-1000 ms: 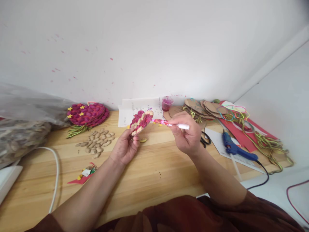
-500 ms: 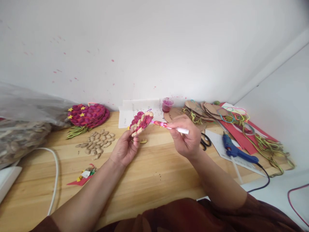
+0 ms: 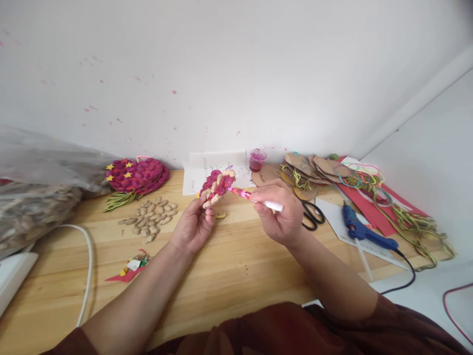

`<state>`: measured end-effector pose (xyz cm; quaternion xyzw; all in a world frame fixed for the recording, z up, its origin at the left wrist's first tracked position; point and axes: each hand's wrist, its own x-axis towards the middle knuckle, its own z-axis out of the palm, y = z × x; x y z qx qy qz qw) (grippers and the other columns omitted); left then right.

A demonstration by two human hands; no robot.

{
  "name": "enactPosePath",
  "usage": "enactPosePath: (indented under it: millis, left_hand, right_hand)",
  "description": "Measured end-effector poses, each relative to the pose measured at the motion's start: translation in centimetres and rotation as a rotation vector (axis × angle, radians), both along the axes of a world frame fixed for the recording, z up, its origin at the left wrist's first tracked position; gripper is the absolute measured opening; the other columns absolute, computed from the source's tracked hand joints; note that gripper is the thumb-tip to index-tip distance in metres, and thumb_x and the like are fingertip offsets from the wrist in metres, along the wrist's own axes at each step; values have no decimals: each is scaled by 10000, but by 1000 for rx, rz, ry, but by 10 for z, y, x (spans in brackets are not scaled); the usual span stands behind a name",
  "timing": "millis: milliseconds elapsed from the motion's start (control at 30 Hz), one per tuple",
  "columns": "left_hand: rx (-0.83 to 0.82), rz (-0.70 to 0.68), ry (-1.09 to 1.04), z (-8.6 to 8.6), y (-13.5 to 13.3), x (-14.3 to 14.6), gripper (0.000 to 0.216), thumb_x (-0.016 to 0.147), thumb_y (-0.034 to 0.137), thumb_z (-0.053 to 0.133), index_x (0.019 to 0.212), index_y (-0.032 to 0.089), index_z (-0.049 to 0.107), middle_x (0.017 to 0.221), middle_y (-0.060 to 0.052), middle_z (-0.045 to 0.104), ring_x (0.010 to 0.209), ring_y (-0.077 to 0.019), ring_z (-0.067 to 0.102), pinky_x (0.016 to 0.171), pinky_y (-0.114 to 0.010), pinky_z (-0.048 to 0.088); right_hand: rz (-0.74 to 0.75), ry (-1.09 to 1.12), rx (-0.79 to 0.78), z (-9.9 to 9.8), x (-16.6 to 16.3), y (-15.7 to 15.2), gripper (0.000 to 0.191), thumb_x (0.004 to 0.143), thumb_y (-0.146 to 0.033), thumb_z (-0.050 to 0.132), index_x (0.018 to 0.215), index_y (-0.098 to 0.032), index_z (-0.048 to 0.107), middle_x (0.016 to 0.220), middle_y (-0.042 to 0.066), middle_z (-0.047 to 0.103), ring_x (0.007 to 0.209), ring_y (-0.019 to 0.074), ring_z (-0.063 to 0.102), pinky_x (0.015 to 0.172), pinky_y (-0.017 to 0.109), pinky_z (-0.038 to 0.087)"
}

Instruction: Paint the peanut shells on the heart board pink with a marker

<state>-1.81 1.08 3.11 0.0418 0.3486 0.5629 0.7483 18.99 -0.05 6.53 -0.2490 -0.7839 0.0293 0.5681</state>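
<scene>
My left hand (image 3: 192,227) holds up a small craft disc (image 3: 216,186) covered with peanut shells, part of them painted magenta and part still tan. My right hand (image 3: 283,212) pinches a white-handled paintbrush (image 3: 258,199) whose pink-smeared tip touches the right side of the disc. Both hands are above the wooden table (image 3: 229,266), near its middle. A small cup of pink paint (image 3: 257,159) stands behind them by the wall.
A stack of finished magenta discs with yellow stars (image 3: 137,175) and a pile of loose peanut shells (image 3: 151,219) lie at the left. A blue glue gun (image 3: 364,232), scissors (image 3: 312,217), cardboard discs (image 3: 314,167) and coloured cords (image 3: 406,217) crowd the right. A plastic bag (image 3: 33,192) sits far left.
The brush tip has moved left from beside the disc onto its right edge. My right hand shifted slightly left and down. The left hand keeps the disc almost still.
</scene>
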Motion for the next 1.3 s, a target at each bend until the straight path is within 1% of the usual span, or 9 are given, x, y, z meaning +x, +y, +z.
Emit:
enactPosePath:
  millis: [167,300,433,567,700,833,1033,1167,1300]
  left_hand:
    - [-12,6,-3,2,-1,0,113,978,102,524,928,129,622,617,35,590,398,-43,535,361,-92,461]
    - [-21,10,-7,2,-1,0,118,980,104,521,916,134,616,598,41,576,386,-39,523,363,-90,460]
    - [-12,3,-6,2,-1,-1,108,976,100,528,926,127,620,601,35,585,399,-43,538,370,-92,469]
    - [-6,-4,5,2,-1,-1,109,979,99,525,931,129,619,598,38,584,390,-44,531,361,-91,462]
    - [-18,2,10,4,-1,0,118,982,99,514,921,135,608,598,41,583,385,-44,528,359,-95,463]
    - [-17,4,7,4,-2,0,100,961,101,539,902,138,610,601,40,587,386,-42,523,354,-90,452]
    - [-7,20,66,2,-1,1,54,914,99,605,894,143,629,620,30,615,396,-50,531,364,-108,477]
    - [20,47,101,-1,0,2,70,927,99,593,889,131,642,645,10,644,407,-53,545,383,-124,502]
    - [50,79,126,-2,0,3,79,919,96,604,858,131,641,668,-2,662,425,-65,562,379,-142,508]
  right_hand:
    - [-50,-28,43,0,1,1,208,927,-154,624,1106,-255,657,888,32,747,851,204,665,789,397,572]
    - [-55,-47,55,-1,0,0,187,929,-172,632,1101,-239,662,884,43,752,861,208,662,789,394,577]
    - [-45,-50,65,0,3,2,192,918,-146,637,1094,-221,660,893,47,753,863,200,656,805,388,572]
    - [-76,-19,69,0,6,4,240,899,-108,636,1100,-237,659,919,37,751,880,201,647,796,387,563]
    - [-40,-28,59,-1,6,3,243,890,-120,652,1101,-240,659,914,34,754,871,206,657,800,396,568]
    - [-67,-33,59,-2,6,4,243,886,-115,650,1092,-244,665,908,32,754,871,209,653,798,397,561]
    - [-46,-28,32,0,7,4,281,874,-91,650,1102,-255,660,913,30,746,874,213,647,805,407,551]
    - [-84,-23,-4,-1,9,5,247,887,-102,634,1081,-252,660,895,34,716,882,212,629,784,395,537]
    - [-105,18,-51,-4,11,7,198,905,-140,621,1058,-256,669,885,37,677,882,218,625,795,415,529]
